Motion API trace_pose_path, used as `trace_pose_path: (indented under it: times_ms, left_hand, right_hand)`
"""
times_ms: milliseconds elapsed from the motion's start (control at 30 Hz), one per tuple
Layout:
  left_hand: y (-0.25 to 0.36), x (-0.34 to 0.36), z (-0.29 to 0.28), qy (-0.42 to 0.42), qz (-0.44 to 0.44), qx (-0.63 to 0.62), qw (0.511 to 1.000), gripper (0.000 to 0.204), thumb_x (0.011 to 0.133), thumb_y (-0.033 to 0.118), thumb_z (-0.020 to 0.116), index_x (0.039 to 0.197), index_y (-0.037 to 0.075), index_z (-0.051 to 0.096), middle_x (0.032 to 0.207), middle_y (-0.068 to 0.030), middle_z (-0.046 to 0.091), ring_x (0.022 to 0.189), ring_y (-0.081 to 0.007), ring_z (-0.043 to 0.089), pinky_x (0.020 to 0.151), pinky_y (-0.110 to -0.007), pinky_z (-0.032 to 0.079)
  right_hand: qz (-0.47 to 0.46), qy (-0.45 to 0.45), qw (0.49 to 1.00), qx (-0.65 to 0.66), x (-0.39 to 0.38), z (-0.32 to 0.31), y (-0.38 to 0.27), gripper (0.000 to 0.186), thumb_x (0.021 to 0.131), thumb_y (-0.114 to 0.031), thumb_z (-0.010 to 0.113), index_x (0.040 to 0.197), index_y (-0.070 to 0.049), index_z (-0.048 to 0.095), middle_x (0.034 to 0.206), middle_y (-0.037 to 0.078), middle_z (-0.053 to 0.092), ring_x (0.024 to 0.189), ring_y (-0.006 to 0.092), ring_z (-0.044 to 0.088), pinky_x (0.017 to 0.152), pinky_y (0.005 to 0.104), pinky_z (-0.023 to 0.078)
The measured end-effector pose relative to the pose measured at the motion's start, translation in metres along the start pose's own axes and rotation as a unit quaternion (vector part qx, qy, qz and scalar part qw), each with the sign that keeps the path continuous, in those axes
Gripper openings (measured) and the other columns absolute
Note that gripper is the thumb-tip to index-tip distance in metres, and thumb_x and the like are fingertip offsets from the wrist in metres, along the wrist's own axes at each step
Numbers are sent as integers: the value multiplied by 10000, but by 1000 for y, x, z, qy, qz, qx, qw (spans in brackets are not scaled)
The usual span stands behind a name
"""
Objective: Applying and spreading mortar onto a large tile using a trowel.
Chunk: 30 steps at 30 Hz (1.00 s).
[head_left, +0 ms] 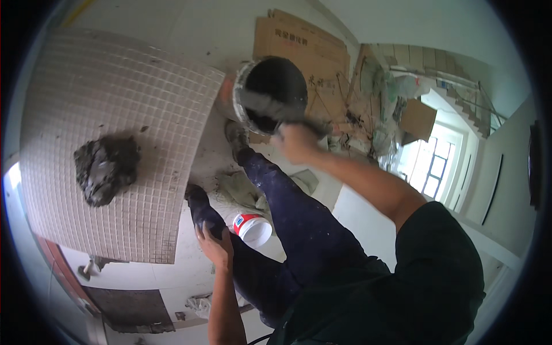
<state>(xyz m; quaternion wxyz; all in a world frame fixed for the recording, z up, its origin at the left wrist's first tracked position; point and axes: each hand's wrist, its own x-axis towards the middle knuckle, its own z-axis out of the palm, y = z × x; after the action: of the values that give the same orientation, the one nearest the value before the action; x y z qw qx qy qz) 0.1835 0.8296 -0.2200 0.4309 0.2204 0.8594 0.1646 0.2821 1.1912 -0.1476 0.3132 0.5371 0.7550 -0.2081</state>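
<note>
My right hand (pixel 296 142) is closed around what looks like a trowel (pixel 270 106), smeared by motion, its blade across the mouth of a bucket. The bucket (pixel 240 100) has a dark inside and a mortar-crusted rim. My left hand (pixel 215 244) lies open on my left lower leg, holding nothing. To the left, a large tile (pixel 155 190) shows its ridged grid back. A thick lump of wet grey mortar (pixel 106 167) sits on it, with small crumbs around.
Flattened cardboard (pixel 328 63) lies beyond the bucket. A small red-and-white tub (pixel 253 230) stands between my legs, near a crumpled grey cloth (pixel 238 187). Beyond the tile's near edge are a small handled tool (pixel 86 270) and a dark panel (pixel 129 307). Clutter and plastic (pixel 385 132) spread at right.
</note>
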Motion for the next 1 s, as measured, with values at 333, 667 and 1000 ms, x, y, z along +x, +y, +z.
trace_pose_path:
  times_ms: [333, 667, 1000]
  left_hand:
    - [206, 294, 125, 43, 217, -228, 948, 560, 1010, 404, 528, 1293, -78, 561, 1169, -293, 645, 1152, -403, 613, 980, -420, 461]
    - [262, 337, 188, 55, 272, -279, 919, 548, 1074, 408, 372, 1273, -55, 586, 1133, -202, 663, 1085, -284, 620, 967, -358, 452]
    - [288, 341, 192, 69, 267, -220, 936, 563, 1080, 406, 337, 1195, -70, 614, 1083, -184, 674, 995, -278, 623, 903, -362, 474]
  right_hand:
    - [106, -76, 983, -128, 306, 95, 107, 302, 963, -183, 514, 1156, -82, 723, 1237, 163, 676, 1155, 304, 652, 932, 433, 537]
    - [55, -114, 984, -129, 378, 186, 111, 321, 956, -262, 593, 1252, -177, 683, 1336, 90, 628, 1237, 277, 593, 959, 464, 499]
    - [-51, 27, 998, 18, 399, 234, 81, 415, 980, -348, 522, 1238, -60, 675, 1322, 157, 625, 1209, 305, 605, 991, 480, 487]
